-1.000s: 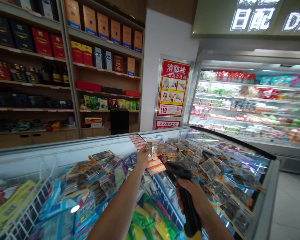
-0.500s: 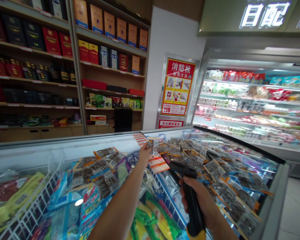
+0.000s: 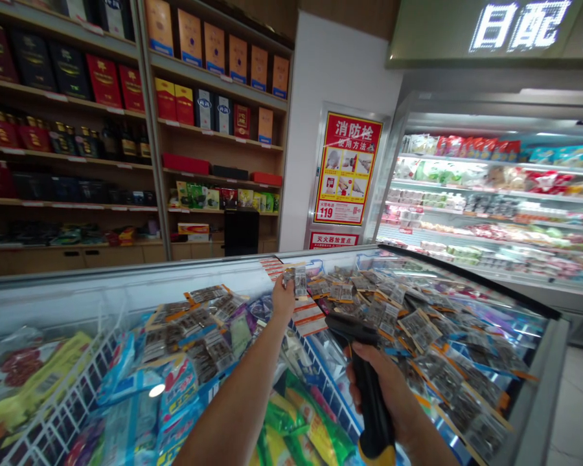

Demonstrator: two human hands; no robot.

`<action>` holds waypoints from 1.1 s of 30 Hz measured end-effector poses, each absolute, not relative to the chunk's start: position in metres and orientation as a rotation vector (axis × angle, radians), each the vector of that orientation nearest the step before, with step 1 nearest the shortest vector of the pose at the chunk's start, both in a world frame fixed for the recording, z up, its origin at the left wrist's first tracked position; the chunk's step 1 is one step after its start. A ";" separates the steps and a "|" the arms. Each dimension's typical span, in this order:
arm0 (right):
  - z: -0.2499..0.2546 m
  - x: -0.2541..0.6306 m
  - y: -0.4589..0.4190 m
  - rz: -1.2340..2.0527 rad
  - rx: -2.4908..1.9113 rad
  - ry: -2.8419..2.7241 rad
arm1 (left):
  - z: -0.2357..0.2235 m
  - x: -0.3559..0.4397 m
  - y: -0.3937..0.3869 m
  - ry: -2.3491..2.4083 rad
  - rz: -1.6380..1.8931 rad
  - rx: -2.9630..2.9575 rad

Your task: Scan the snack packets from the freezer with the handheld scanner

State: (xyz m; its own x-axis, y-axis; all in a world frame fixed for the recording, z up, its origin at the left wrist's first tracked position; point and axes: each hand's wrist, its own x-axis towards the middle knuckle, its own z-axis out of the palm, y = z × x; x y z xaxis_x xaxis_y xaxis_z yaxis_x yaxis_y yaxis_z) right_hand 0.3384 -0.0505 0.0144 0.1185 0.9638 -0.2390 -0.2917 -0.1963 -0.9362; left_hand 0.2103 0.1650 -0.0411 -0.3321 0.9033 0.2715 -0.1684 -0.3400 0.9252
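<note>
My right hand (image 3: pixel 386 395) is wrapped round the grip of a black and yellow handheld barcode scanner (image 3: pixel 372 382), whose head points forward and left. Farther off, over the freezer's divider, my left hand (image 3: pixel 283 294) is stretched out with its fingers closed on a small clear packet with grey print (image 3: pixel 300 281). What is inside that packet is too small to make out. Just below it runs an orange-and-white striped label strip (image 3: pixel 307 317). Brown packets with orange edges (image 3: pixel 386 317) lie heaped to the right of the strip, and similar packets (image 3: pixel 204 323) lie to its left.
The chest freezer's rim (image 3: pixel 214 259) crosses in front of me, with white wire baskets (image 3: pixel 68 401) and blue and green bags inside. Behind it stand shelves of boxes (image 3: pixel 238 123), a red wall poster (image 3: pixel 348 168) and a lit refrigerated case (image 3: pixel 490 207).
The view has shifted very slightly. My left hand has turned the packet a little, and it stays over the strip. The scanner has moved slightly left and stays in my right hand.
</note>
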 end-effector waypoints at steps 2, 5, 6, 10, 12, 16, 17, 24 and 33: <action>0.014 0.339 -0.051 1.389 -1.186 -0.775 | -0.040 0.210 0.163 1.171 1.751 1.172; 0.014 0.341 -0.052 1.405 -1.156 -0.754 | -0.039 0.210 0.161 1.235 1.718 1.316; 0.014 0.342 -0.052 1.406 -1.154 -0.743 | -0.038 0.210 0.160 1.237 1.708 1.354; 0.015 0.345 -0.054 1.403 -1.156 -0.692 | -0.038 0.209 0.158 1.246 1.655 1.398; 0.016 0.346 -0.054 1.391 -1.152 -0.681 | -0.038 0.210 0.157 1.241 1.627 1.418; 0.018 0.349 -0.053 1.376 -1.157 -0.677 | -0.038 0.211 0.155 1.189 1.580 1.466; 0.019 0.349 -0.053 1.377 -1.160 -0.679 | -0.038 0.211 0.155 1.176 1.569 1.479; 0.019 0.352 -0.053 1.390 -1.166 -0.683 | -0.043 0.211 0.158 1.030 1.546 1.555; 0.022 0.355 -0.051 1.426 -1.137 -0.709 | -0.035 0.210 0.151 1.084 1.507 1.591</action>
